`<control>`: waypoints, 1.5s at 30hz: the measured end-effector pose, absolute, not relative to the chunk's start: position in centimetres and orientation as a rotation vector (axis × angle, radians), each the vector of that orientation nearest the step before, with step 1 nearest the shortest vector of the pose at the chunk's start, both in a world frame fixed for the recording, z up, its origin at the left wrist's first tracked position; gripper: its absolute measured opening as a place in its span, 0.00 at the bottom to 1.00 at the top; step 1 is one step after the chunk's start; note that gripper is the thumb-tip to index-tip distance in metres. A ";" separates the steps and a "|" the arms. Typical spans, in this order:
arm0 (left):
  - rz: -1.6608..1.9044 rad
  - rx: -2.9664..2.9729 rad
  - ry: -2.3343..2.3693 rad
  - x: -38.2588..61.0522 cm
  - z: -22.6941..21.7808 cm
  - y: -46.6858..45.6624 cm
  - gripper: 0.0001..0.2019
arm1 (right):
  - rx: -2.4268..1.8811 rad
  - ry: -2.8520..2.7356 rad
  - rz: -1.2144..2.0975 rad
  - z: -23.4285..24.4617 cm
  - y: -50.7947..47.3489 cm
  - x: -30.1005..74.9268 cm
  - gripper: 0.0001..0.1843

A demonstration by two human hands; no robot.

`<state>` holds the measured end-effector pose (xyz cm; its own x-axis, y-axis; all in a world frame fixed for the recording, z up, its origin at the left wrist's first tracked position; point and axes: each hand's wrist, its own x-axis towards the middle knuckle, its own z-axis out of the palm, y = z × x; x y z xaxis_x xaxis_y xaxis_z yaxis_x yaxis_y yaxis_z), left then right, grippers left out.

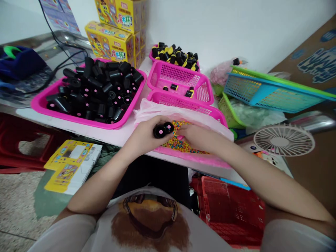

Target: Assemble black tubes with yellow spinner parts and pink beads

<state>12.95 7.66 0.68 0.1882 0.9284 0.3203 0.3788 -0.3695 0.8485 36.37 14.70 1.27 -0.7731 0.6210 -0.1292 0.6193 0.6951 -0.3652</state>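
In lined pink bskt (181, 101): multicol. beads (182, 146).

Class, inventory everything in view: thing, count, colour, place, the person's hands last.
cartons: several, yellow, by wall
cables: several, black, rear left
tray: one, pink, left
black pieces: many, black, tray
baskets: three, pink, centre
rear pieces: many, black and yellow, rear baskets
bag: one, pale pink, front basket
beads: many, multicoloured, bag
fan: one, white, right
side basket: one, blue, right
containers: two, green, right
crate: one, red, below right
flattened carton: one, yellow and white, lower left
table: one, white, centre
left hand: one, bare, holding black pieces
right hand: one, bare, at beads
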 end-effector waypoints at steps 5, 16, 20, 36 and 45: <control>1.146 1.842 1.239 12.9 0.5 7.7 0.19 | -1.021 -2.987 0.648 -0.9 13.3 34.2 0.18; 1.153 1.789 1.278 12.9 0.5 8.0 0.23 | -1.034 -2.540 1.170 -0.4 14.2 35.1 0.14; 1.171 1.809 1.297 13.2 0.7 7.9 0.18 | -1.056 -2.246 1.288 1.2 13.8 36.3 0.08; 1.159 1.810 1.307 13.4 0.6 8.4 0.16 | -0.380 -2.548 0.048 5.0 14.0 31.7 0.26; 1.101 1.708 1.289 13.3 1.2 8.5 0.12 | -0.399 -2.632 0.108 6.2 13.5 31.8 0.25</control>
